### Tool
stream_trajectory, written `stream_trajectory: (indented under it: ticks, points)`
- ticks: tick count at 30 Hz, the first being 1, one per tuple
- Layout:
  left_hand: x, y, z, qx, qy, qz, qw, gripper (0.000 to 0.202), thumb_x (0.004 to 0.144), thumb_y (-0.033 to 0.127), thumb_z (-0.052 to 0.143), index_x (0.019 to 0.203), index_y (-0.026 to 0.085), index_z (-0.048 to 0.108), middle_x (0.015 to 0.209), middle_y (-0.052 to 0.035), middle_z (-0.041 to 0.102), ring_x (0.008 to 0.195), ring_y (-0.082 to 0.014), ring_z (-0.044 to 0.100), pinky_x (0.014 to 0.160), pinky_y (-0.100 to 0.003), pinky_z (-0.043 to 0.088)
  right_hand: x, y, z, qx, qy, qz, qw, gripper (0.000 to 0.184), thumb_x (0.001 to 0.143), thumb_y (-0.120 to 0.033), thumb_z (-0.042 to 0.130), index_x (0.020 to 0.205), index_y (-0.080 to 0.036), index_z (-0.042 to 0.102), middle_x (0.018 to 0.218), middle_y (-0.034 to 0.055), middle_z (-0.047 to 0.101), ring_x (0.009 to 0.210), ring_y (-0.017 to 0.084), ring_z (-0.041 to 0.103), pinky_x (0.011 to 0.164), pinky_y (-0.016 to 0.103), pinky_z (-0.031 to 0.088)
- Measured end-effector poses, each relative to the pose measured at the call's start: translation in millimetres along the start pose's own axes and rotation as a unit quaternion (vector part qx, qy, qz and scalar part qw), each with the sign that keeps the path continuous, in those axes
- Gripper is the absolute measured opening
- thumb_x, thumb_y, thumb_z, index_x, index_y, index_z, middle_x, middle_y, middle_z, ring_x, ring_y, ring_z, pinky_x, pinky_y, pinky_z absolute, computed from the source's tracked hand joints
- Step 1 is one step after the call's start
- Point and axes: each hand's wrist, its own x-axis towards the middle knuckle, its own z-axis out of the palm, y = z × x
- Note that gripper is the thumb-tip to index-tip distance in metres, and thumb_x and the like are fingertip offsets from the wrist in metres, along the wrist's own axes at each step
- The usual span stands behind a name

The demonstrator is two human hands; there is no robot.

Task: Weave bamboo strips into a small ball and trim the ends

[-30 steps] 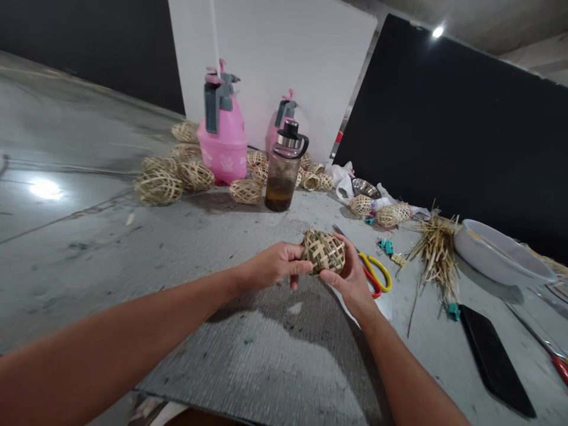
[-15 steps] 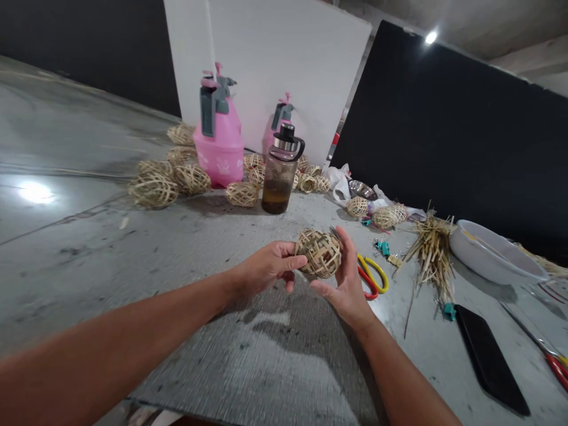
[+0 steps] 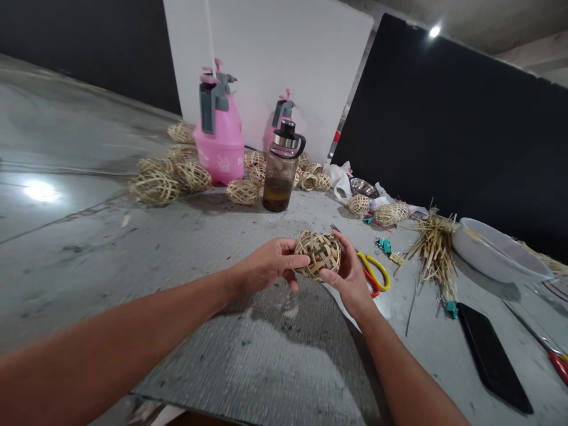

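Note:
A small woven bamboo ball point(image 3: 320, 251) with an open lattice is held between my two hands above the grey table. My left hand point(image 3: 277, 263) grips its left side, thumb across the front. Around the right side curve the fingers of my right hand point(image 3: 348, 269), with the thumb low on the front; both hands are closed on the ball. Just behind my right hand lie scissors point(image 3: 380, 278) with one red and one yellow handle, their blades partly hidden by that hand.
Several woven balls point(image 3: 154, 187) surround a pink spray bottle point(image 3: 219, 142). A drink bottle point(image 3: 278, 183) stands ahead. To the right are binder clips point(image 3: 385, 245), a bundle of bamboo strips point(image 3: 432, 251), a white basin point(image 3: 492, 251), a black phone point(image 3: 492, 358) and more scissors point(image 3: 544, 340).
The ball has turned slightly in my hands, showing a different part of its weave. My right thumb has moved up and onto the ball's lower front.

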Motion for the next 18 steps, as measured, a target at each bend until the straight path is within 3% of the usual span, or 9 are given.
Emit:
stream_trajectory:
  ticks: [6, 12, 18]
  points:
    - [1.9, 0.0, 0.3, -0.017, 0.006, -0.001, 1.000, 0.027, 0.077, 0.031, 0.081, 0.099, 0.017, 0.079, 0.097, -0.0093, 0.077, 0.077, -0.0165, 0.064, 0.060, -0.025, 0.056, -0.4, 0.1, 1.5, -0.018, 0.013, -0.018, 1.000, 0.092, 0.072, -0.054, 0.095, 0.148, -0.032, 0.051, 0.142, 0.0111, 0.067, 0.131, 0.033, 0.066, 0.110, 0.051, 0.057]
    - [5.1, -0.9, -0.3, -0.010, -0.002, -0.006, 1.000, 0.025, 0.075, 0.027, 0.082, 0.098, 0.017, 0.080, 0.103, -0.0102, 0.078, 0.083, -0.0174, 0.066, 0.063, -0.026, 0.056, 0.7, 1.8, 0.0, -0.002, 0.009, -0.028, 1.000, 0.092, 0.068, -0.048, 0.098, 0.146, -0.033, 0.052, 0.141, 0.0106, 0.067, 0.134, 0.034, 0.064, 0.111, 0.051, 0.056]
    - [3.3, 1.0, -0.1, -0.061, -0.009, 0.020, 0.998, 0.031, 0.081, 0.040, 0.080, 0.101, 0.016, 0.079, 0.106, -0.0117, 0.078, 0.084, -0.0180, 0.066, 0.064, -0.026, 0.059, 1.0, 4.0, -4.3, -0.028, -0.009, -0.057, 0.998, 0.088, 0.073, -0.050, 0.095, 0.148, -0.034, 0.051, 0.155, 0.0101, 0.058, 0.145, 0.033, 0.056, 0.117, 0.051, 0.052]
